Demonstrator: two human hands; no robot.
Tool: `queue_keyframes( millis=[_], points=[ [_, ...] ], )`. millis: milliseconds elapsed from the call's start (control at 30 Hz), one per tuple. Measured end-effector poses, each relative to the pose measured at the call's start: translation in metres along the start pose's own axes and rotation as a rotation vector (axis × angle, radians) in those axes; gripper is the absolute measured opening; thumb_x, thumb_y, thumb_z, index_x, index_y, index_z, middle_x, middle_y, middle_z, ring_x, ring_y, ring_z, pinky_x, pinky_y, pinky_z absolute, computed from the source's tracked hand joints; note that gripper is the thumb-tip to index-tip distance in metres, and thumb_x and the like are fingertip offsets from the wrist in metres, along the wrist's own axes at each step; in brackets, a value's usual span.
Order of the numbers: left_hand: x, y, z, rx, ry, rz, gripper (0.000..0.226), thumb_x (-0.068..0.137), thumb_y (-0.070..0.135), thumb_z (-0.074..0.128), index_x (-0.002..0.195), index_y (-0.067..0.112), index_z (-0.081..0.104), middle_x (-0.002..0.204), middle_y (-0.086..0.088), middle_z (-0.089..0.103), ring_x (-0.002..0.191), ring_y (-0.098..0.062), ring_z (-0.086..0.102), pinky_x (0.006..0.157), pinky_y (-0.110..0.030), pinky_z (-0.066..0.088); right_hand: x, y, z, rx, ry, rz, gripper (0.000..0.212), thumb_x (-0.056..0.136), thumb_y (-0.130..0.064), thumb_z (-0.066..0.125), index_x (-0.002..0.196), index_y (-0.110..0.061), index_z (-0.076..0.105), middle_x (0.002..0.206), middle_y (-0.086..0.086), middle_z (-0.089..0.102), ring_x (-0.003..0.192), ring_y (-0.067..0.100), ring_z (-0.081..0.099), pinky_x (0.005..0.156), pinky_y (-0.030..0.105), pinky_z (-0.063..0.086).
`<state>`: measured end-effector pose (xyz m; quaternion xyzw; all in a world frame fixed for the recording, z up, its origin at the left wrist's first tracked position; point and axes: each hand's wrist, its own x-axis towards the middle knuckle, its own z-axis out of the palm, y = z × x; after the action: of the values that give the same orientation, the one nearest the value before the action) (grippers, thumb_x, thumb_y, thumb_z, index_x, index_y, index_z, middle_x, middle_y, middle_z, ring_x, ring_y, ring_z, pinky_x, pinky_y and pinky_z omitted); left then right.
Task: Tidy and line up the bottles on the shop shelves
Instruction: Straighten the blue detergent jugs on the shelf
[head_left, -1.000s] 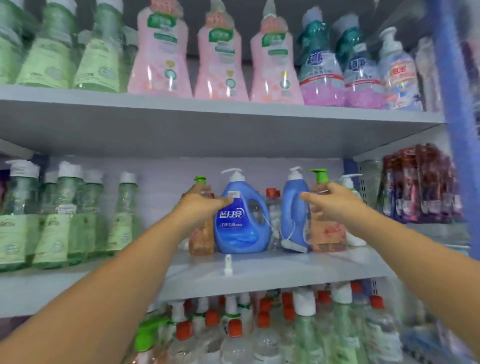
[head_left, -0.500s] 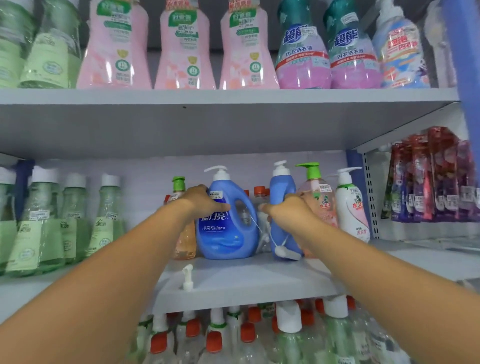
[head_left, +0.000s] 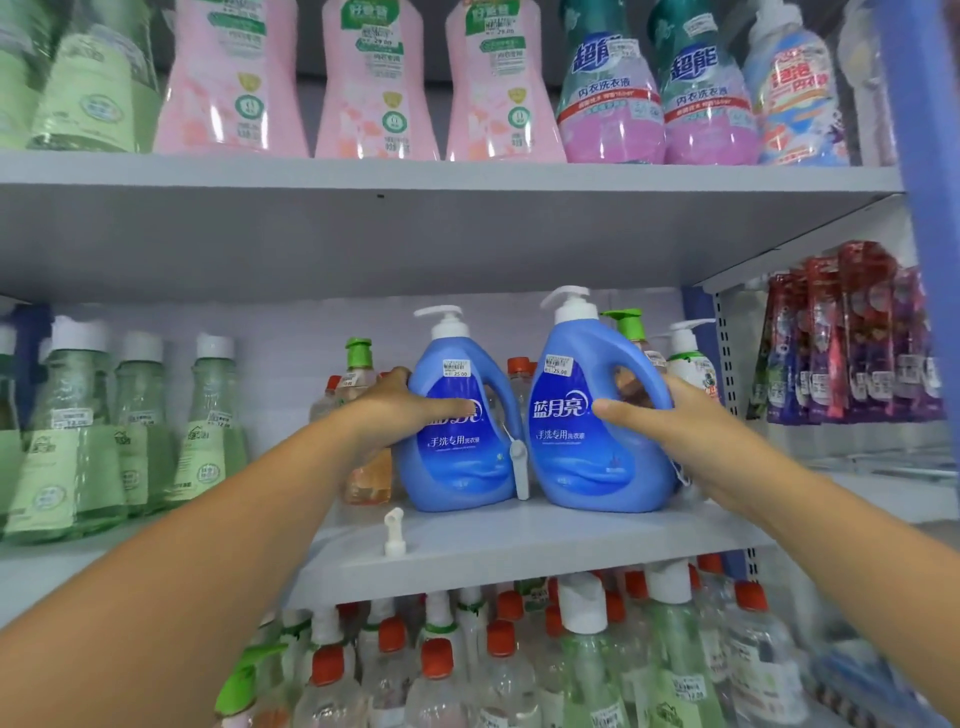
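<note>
Two blue pump bottles stand upright side by side on the middle shelf (head_left: 519, 551), labels facing me. My left hand (head_left: 400, 410) wraps the left blue bottle (head_left: 457, 457) from its left side, thumb across the label. My right hand (head_left: 670, 421) grips the right blue bottle (head_left: 582, 457) at its handle side, thumb on the label. An amber bottle with a green cap (head_left: 363, 467) stands just left of them, partly behind my left wrist. A green-pump bottle (head_left: 628, 327) and a white pump bottle (head_left: 691, 358) stand behind on the right.
A loose white pump nozzle (head_left: 394, 532) lies on the shelf in front. Green bottles (head_left: 130, 431) fill the shelf's left. Pink bottles (head_left: 374, 88) and teal-purple ones (head_left: 613, 98) line the upper shelf. Red-capped clear bottles (head_left: 498, 665) crowd the shelf below. Hanging sachets (head_left: 852, 343) at right.
The right blue bottle has turned from edge-on to label-forward beside the left one. My right hand moved from its front to its right side. The view has come closer.
</note>
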<state>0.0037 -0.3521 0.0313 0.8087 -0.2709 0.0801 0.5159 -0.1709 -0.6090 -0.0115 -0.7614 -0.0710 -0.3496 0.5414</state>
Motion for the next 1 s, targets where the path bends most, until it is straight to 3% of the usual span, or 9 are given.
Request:
queue_keyframes(
  millis=[100, 200, 400, 500, 567, 667, 733, 867, 1000],
  points=[
    [-0.012, 0.000, -0.003, 0.020, 0.029, 0.026, 0.081, 0.066, 0.052, 0.092, 0.126, 0.019, 0.049, 0.112, -0.003, 0.070, 0.094, -0.019, 0.074, 0.071, -0.035, 0.064, -0.001, -0.001, 0.004, -0.008, -0.068, 0.027, 0.060, 0.062, -0.037, 0.092, 0.116, -0.027, 0.069, 0.105, -0.004, 0.078, 0.095, 0.015, 0.076, 0.077, 0.035, 0.063],
    [-0.025, -0.002, -0.015, -0.053, 0.035, 0.046, 0.076, 0.064, 0.049, 0.095, 0.122, 0.020, 0.055, 0.113, -0.005, 0.073, 0.095, -0.024, 0.076, 0.083, -0.046, 0.064, -0.003, 0.001, 0.013, -0.021, -0.074, 0.068, 0.054, 0.065, -0.026, 0.094, 0.113, -0.023, 0.070, 0.101, -0.003, 0.079, 0.089, 0.014, 0.077, 0.076, 0.034, 0.062],
    [-0.079, -0.029, -0.041, -0.055, 0.411, 0.139, 0.066, 0.054, 0.067, 0.088, 0.101, 0.033, 0.055, 0.091, 0.013, 0.071, 0.071, -0.001, 0.071, 0.054, -0.022, 0.056, -0.010, -0.004, 0.017, 0.049, -0.147, 0.068, 0.057, 0.062, -0.029, 0.096, 0.113, -0.025, 0.071, 0.103, 0.000, 0.079, 0.091, 0.019, 0.077, 0.078, 0.039, 0.062],
    [-0.107, -0.044, -0.057, -0.154, 0.399, 0.136, 0.071, 0.050, 0.059, 0.093, 0.105, 0.035, 0.056, 0.086, 0.025, 0.073, 0.074, 0.005, 0.072, 0.051, -0.013, 0.053, -0.014, -0.006, 0.032, 0.116, -0.213, 0.060, 0.064, 0.054, -0.034, 0.099, 0.113, -0.023, 0.074, 0.107, 0.006, 0.079, 0.098, 0.028, 0.076, 0.091, 0.048, 0.059],
    [-0.121, -0.047, -0.063, -0.215, 0.355, 0.099, 0.069, 0.055, 0.049, 0.097, 0.110, 0.031, 0.059, 0.091, 0.019, 0.076, 0.078, -0.002, 0.075, 0.059, -0.020, 0.059, -0.017, -0.011, 0.046, 0.115, -0.227, 0.054, 0.064, 0.054, -0.034, 0.100, 0.111, -0.020, 0.075, 0.105, 0.006, 0.079, 0.097, 0.029, 0.076, 0.093, 0.051, 0.058],
    [-0.142, -0.042, -0.071, -0.220, 0.407, 0.084, 0.063, 0.061, 0.042, 0.097, 0.112, 0.030, 0.062, 0.100, 0.010, 0.078, 0.088, -0.010, 0.077, 0.074, -0.033, 0.062, -0.021, -0.020, 0.068, 0.095, -0.162, 0.028, 0.049, 0.059, -0.030, 0.097, 0.102, -0.021, 0.076, 0.093, -0.002, 0.080, 0.083, 0.020, 0.078, 0.076, 0.041, 0.063],
    [-0.160, -0.040, -0.082, -0.222, 0.472, 0.096, 0.060, 0.063, 0.040, 0.097, 0.111, 0.030, 0.062, 0.098, 0.011, 0.078, 0.087, -0.010, 0.077, 0.070, -0.030, 0.062, -0.026, -0.028, 0.080, 0.107, -0.080, -0.032, 0.042, 0.063, -0.027, 0.096, 0.098, -0.025, 0.074, 0.089, -0.009, 0.080, 0.074, 0.010, 0.077, 0.060, 0.029, 0.060],
    [-0.215, -0.039, -0.111, -0.214, 0.635, 0.146, 0.058, 0.065, 0.040, 0.096, 0.111, 0.032, 0.063, 0.100, 0.012, 0.077, 0.088, -0.010, 0.077, 0.067, -0.029, 0.063, -0.040, -0.057, 0.097, 0.031, -0.006, -0.227, 0.040, 0.067, -0.034, 0.094, 0.097, -0.035, 0.067, 0.092, -0.023, 0.073, 0.075, -0.011, 0.069, 0.058, 0.019, 0.051],
    [-0.283, -0.041, -0.155, -0.113, 0.754, 0.207, 0.059, 0.062, 0.045, 0.096, 0.110, 0.037, 0.064, 0.102, 0.015, 0.076, 0.089, -0.006, 0.076, 0.065, -0.024, 0.062, -0.067, -0.096, 0.134, 0.167, -0.118, -0.331, 0.045, 0.060, -0.040, 0.094, 0.096, -0.037, 0.067, 0.088, -0.031, 0.072, 0.075, -0.010, 0.070, 0.048, 0.011, 0.051]
  ],
)
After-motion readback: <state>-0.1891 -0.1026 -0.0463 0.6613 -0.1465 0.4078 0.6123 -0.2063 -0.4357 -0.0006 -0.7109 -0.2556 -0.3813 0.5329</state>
